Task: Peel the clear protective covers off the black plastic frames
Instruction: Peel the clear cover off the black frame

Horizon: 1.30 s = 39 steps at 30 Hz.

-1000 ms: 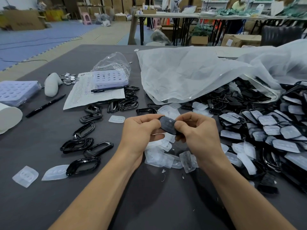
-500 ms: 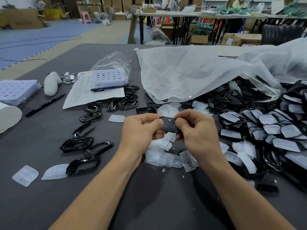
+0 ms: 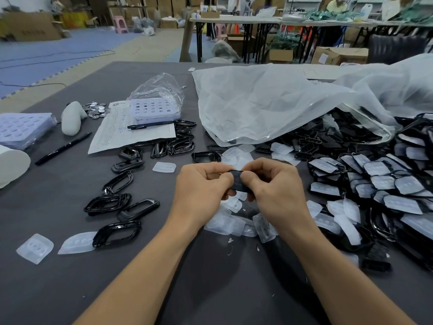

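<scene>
A black plastic frame (image 3: 239,182) is pinched between my left hand (image 3: 201,193) and my right hand (image 3: 274,191) above the middle of the dark table (image 3: 70,289). Fingers hide most of it, and I cannot tell where its clear cover sits. Loose clear covers (image 3: 234,221) lie in a heap right under my hands. Several bare black frames (image 3: 117,202) rest to the left. A big pile of covered frames (image 3: 379,181) fills the right side.
A large translucent plastic bag (image 3: 269,106) lies at the back right. A paper sheet (image 3: 121,130) with a pen, purple trays (image 3: 154,109), a second pen (image 3: 63,147), coins and a white roll (image 3: 11,165) sit at the left. Two clear covers (image 3: 35,247) lie front left.
Both hands lifted the frame slightly and turned it, with the fingers closing tighter over it. Nothing on the table has moved.
</scene>
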Each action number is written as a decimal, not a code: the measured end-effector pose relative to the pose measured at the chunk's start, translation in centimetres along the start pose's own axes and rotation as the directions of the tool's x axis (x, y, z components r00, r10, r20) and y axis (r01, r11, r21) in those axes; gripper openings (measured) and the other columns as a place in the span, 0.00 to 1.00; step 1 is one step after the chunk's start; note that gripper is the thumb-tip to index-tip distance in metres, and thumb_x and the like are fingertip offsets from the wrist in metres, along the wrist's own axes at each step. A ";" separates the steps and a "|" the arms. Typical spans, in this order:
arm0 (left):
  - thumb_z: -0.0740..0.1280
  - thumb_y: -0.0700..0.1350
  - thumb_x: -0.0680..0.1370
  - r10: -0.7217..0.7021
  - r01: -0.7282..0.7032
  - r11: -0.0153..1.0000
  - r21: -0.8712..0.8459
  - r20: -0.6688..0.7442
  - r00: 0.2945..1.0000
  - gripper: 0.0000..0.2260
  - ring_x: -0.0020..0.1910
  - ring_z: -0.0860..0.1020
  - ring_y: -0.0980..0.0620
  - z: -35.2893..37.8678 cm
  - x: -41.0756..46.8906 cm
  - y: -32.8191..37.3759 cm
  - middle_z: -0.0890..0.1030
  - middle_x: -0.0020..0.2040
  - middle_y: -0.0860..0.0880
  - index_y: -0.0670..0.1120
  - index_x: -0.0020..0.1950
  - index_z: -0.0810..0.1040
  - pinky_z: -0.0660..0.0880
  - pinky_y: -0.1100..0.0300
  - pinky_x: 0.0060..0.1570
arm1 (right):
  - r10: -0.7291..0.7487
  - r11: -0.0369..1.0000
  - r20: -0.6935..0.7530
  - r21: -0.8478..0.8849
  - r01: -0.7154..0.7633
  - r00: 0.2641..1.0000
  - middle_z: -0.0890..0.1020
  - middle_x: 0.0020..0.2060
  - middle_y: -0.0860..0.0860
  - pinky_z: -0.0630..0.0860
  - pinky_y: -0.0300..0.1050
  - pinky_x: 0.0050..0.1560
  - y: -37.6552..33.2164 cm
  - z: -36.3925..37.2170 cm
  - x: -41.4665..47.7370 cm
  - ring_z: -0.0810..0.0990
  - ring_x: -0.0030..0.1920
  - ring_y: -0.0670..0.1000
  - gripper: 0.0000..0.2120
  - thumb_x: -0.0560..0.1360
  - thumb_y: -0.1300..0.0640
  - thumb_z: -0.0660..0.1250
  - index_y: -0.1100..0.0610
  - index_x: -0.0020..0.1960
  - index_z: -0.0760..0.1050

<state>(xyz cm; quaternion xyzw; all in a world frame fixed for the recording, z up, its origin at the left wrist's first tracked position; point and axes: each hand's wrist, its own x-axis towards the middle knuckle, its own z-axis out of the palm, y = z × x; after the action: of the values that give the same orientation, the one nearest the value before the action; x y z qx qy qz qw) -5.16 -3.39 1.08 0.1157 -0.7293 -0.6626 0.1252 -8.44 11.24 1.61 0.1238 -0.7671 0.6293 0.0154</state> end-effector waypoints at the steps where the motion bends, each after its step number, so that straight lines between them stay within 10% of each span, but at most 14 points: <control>1: 0.74 0.42 0.74 0.021 -0.022 0.999 0.050 0.010 1.000 0.05 0.35 0.86 0.50 0.0 -0.1 0.0 0.87 0.37 0.49 0.51 0.43 0.88 0.81 0.58 0.38 | 0.001 1.000 0.014 0.021 -0.002 1.000 0.85 0.31 0.48 0.76 0.33 0.31 0.0 0.0 0.0 0.83 0.30 0.44 0.12 0.77 0.68 0.71 0.54 0.38 0.83; 27: 0.74 0.40 0.78 0.096 -0.092 0.995 0.043 -0.089 0.991 0.09 0.27 0.82 0.51 0.1 0.2 -0.1 0.85 0.31 0.47 0.50 0.39 0.87 0.77 0.63 0.29 | 0.056 0.975 0.116 0.207 -0.079 0.992 0.87 0.37 0.56 0.80 0.42 0.36 -0.1 -0.5 0.3 0.83 0.33 0.53 0.11 0.76 0.69 0.70 0.56 0.48 0.85; 39: 0.74 0.28 0.74 -0.017 0.026 0.993 -0.119 0.077 0.997 0.13 0.27 0.82 0.51 -0.7 0.6 0.3 0.85 0.33 0.42 0.46 0.45 0.88 0.77 0.64 0.30 | 0.108 0.950 0.217 0.267 -0.165 0.970 0.88 0.39 0.58 0.81 0.41 0.36 -0.4 -1.1 0.6 0.83 0.32 0.53 0.20 0.76 0.77 0.66 0.54 0.45 0.87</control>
<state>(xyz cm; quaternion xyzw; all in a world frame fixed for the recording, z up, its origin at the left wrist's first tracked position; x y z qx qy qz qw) -5.47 -4.25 1.42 0.0908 -0.6912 -0.7104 0.0971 -9.07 12.12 2.38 0.1336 -0.6737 0.7164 -0.1231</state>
